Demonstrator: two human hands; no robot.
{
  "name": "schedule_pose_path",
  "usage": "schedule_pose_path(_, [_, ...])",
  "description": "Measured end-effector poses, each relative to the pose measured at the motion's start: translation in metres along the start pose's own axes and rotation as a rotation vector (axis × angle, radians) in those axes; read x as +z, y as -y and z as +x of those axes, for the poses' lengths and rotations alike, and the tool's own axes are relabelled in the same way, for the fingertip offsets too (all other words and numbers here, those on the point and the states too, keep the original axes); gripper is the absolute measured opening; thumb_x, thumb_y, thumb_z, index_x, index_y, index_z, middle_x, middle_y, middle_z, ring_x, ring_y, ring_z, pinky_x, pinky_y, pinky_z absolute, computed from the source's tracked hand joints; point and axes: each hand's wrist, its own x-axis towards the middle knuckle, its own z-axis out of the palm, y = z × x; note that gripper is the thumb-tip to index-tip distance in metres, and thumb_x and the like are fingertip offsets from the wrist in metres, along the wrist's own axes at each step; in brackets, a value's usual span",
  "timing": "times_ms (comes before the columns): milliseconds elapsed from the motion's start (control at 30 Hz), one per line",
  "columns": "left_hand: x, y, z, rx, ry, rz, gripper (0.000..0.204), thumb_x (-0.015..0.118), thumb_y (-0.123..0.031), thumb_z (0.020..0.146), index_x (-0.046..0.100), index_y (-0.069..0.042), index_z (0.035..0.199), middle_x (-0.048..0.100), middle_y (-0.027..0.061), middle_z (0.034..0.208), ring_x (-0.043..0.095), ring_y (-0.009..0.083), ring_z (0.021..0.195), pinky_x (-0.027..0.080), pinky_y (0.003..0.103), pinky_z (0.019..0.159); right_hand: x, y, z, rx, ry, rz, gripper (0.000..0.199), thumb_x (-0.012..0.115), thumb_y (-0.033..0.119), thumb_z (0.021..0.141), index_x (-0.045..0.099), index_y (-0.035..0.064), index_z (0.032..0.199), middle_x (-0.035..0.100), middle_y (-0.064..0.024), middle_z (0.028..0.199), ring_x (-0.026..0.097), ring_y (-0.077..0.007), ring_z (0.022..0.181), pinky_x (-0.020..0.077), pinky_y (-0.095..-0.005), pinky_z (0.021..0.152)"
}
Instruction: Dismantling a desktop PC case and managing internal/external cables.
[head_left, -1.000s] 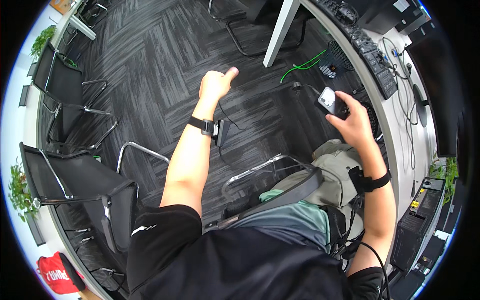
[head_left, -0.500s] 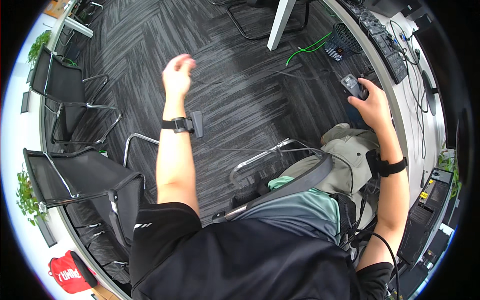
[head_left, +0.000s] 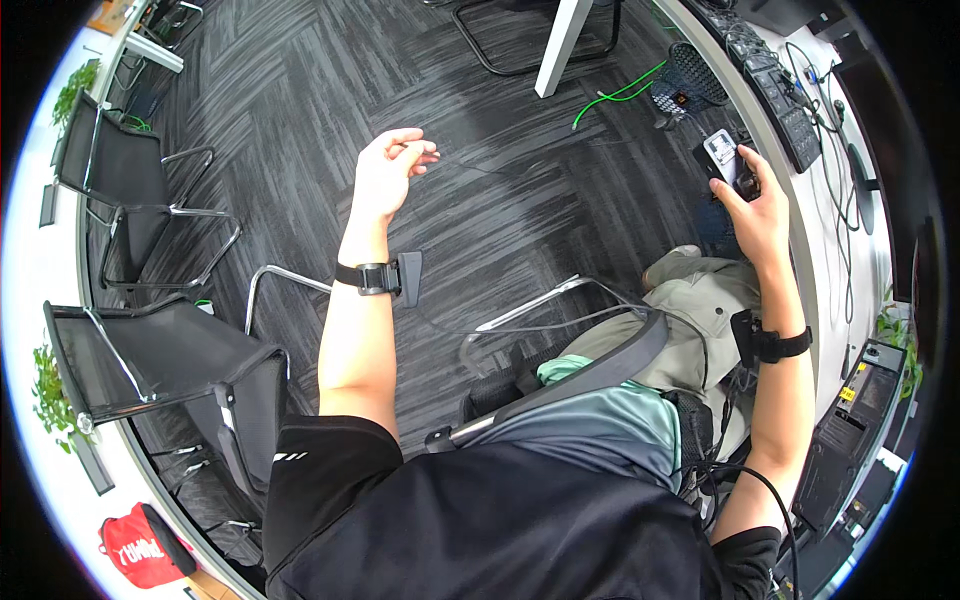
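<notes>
Head view: right fingers (head_left: 760,168) hold grey device (head_left: 720,149), partly hidden; left fingers (head_left: 402,135) curled, cannot tell contents

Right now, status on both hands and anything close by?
Left hand over carpet, half-curled, hold unclear. Right hand gripping small device. Desk close on its right.

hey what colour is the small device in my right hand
The device looks dark with a whitish panel, best in head view.
</notes>
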Motion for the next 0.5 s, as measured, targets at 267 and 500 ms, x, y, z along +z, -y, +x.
schedule_pose_path(267, [0.045, -0.056, -0.03, 0.003, 0.367, -0.113, 0.02, 0.052, -0.01, 0.096, 0.06, 0.002, 0.11, 0.069, 0.0116, 0.087, 0.069, 0.0199, 0.081, 0.054, 0.029, 0.074, -0.022, 0.031, -0.001, 0.361, 0.2, 1.156, 0.048, 0.067, 0.006, 0.089, 0.05, -0.0034, 0.132, 0.061, -0.0155, 0.119, 0.065, -0.0238, 0.103, 0.0583, -0.0343, 0.08])
schedule_pose_path(500, [0.149, -0.098, -0.062, -0.069, 0.68, -0.058, 0.032, 0.052, -0.022, 0.101, 0.058, 0.004, 0.12, 0.069, 0.0111, 0.094, 0.066, 0.0134, 0.066, 0.052, 0.026, 0.062, -0.026, 0.062, -0.007, 0.345, 0.572, 1.591, 0.051, 0.056, 0.032, 0.094, 0.051, -0.0042, 0.13, 0.061, -0.0176, 0.126, 0.058, -0.0297, 0.119, 0.0477, -0.0414, 0.101])
